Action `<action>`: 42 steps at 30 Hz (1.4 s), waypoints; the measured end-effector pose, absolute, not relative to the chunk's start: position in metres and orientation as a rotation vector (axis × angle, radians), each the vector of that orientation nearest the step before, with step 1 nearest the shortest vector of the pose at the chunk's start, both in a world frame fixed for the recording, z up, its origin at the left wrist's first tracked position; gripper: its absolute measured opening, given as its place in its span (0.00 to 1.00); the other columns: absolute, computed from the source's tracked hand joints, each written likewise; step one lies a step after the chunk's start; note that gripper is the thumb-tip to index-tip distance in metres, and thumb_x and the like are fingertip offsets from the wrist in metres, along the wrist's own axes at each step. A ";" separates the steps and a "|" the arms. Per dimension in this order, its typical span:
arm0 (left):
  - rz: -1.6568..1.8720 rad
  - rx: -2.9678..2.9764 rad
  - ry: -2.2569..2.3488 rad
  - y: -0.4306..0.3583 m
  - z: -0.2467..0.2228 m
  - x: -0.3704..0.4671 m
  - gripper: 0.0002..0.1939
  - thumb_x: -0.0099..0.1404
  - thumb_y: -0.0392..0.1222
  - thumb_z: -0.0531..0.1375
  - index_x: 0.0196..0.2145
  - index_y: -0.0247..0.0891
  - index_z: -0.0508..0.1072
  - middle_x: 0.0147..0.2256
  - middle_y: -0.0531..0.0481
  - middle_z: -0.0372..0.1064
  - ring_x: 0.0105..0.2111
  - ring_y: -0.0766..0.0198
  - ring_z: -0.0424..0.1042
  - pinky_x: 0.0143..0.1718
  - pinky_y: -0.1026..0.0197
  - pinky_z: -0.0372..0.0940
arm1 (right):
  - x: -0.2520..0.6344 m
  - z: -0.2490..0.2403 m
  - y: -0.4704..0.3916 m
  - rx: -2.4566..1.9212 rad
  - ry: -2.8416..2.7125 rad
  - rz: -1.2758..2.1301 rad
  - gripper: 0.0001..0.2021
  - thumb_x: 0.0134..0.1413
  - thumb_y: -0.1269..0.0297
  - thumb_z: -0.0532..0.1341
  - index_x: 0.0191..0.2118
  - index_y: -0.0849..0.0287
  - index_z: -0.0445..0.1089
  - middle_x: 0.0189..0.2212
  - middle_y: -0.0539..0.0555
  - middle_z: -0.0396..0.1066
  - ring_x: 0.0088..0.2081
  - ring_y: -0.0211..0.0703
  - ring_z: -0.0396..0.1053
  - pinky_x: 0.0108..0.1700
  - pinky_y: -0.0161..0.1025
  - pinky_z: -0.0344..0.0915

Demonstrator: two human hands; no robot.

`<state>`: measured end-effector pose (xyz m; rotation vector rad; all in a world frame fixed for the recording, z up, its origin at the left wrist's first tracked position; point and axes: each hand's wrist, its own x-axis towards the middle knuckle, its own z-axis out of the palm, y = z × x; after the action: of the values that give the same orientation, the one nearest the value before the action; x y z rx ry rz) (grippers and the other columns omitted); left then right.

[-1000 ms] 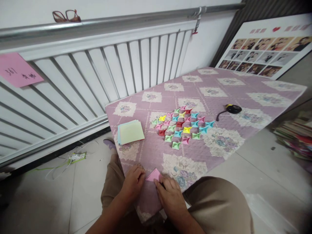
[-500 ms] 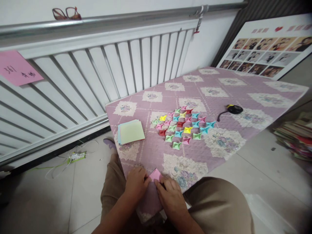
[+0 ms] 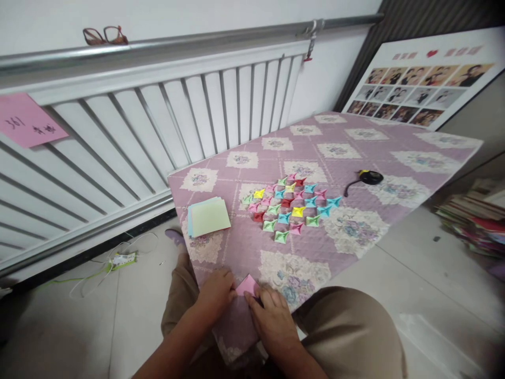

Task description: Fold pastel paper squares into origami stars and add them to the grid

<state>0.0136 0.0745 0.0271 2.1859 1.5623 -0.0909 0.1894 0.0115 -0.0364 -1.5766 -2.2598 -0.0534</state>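
Note:
A small folded pink paper (image 3: 248, 285) lies at the table's near edge, its point facing away from me. My left hand (image 3: 216, 290) grips its left corner, fingers curled. At the right corner, my right hand (image 3: 273, 315) pinches the paper between thumb and fingers. Beyond them, several small folded paper shapes (image 3: 286, 202) in green, pink, blue, red and yellow stand in slanting rows. A stack of square paper sheets (image 3: 210, 217), pale yellow-green on top, rests at the table's left side.
A black tape measure (image 3: 371, 177) with a strap lies on the patterned tablecloth (image 3: 272, 171). Behind the table is a white radiator (image 3: 189, 116); a photo board (image 3: 430, 79) leans at the back right. Cables and a power strip (image 3: 123, 260) are on the floor at left.
The view has shifted slightly. Both hands remain at the pink paper's corners, and my left hand has slid a little outward, leaving more of the paper showing.

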 end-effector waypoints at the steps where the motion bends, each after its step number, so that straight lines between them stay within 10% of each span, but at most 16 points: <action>1: -0.072 2.212 1.564 0.068 0.025 0.016 0.05 0.64 0.36 0.55 0.36 0.37 0.71 0.40 0.48 0.68 0.43 0.58 0.65 0.44 0.57 0.59 | 0.189 -0.036 0.011 -1.583 -2.269 -0.048 0.17 0.52 0.60 0.64 0.49 0.43 0.69 0.44 0.53 0.71 0.49 0.51 0.62 0.52 0.48 0.54; 10: 0.215 2.544 1.601 0.009 -0.025 0.030 0.22 0.66 0.32 0.53 0.57 0.39 0.62 0.52 0.45 0.64 0.52 0.54 0.62 0.54 0.51 0.57 | 0.189 -0.034 0.011 -1.543 -2.249 -0.019 0.16 0.52 0.63 0.63 0.48 0.47 0.71 0.43 0.54 0.71 0.49 0.51 0.63 0.54 0.48 0.55; 34: 0.283 2.571 1.666 0.006 -0.016 0.039 0.25 0.62 0.41 0.56 0.57 0.49 0.63 0.50 0.44 0.64 0.48 0.50 0.62 0.49 0.48 0.57 | 0.238 -0.018 0.007 -1.583 -2.163 -0.017 0.11 0.59 0.62 0.55 0.46 0.50 0.69 0.41 0.51 0.72 0.45 0.45 0.66 0.54 0.47 0.50; 42: 0.383 2.544 1.710 0.006 -0.024 0.041 0.21 0.59 0.41 0.58 0.51 0.51 0.69 0.50 0.47 0.66 0.48 0.51 0.63 0.50 0.48 0.56 | 0.195 -0.003 0.062 -1.815 -2.104 0.171 0.35 0.54 0.55 0.57 0.65 0.55 0.46 0.59 0.60 0.57 0.61 0.56 0.50 0.56 0.59 0.48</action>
<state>0.0411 0.0055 -0.0238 2.5438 1.7098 0.3829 0.1945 0.0620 -0.0033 -1.8151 -2.1042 0.1711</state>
